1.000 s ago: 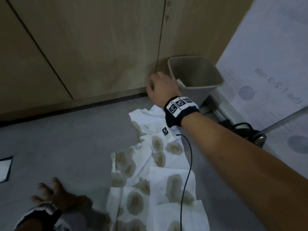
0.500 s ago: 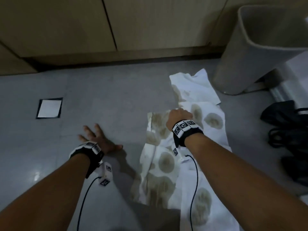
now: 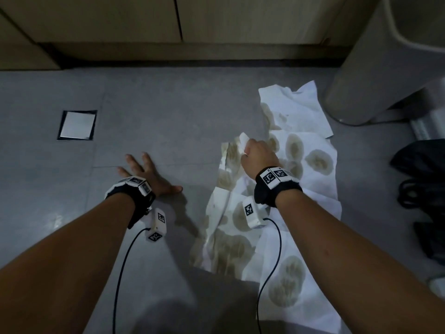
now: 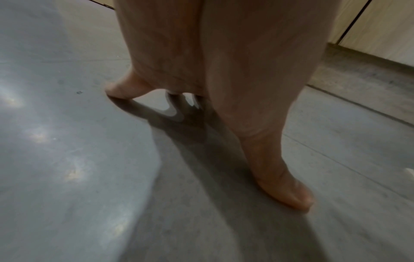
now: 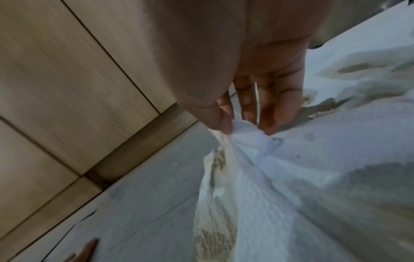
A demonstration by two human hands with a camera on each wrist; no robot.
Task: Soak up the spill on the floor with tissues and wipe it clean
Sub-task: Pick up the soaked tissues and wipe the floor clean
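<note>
Your left hand (image 3: 147, 173) spread flat on grey floor tiles (image 3: 168, 121), right hand (image 3: 258, 155) pinching stained tissues (image 3: 315, 160), beside the wood cabinets (image 3: 108, 20) and the bin (image 3: 375, 75).

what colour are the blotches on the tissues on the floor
Brownish-tan blotches on white tissues, clearest in the head view.

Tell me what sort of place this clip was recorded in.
Probably an indoor kitchen or utility corner: grey tiled floor, wood-look cabinet doors with a kickboard along the wall, and a grey waste bin beside the stained tissues.

Bin (image 3: 375, 68) cropped; tissues (image 3: 301, 273) partly under forearm.
</note>
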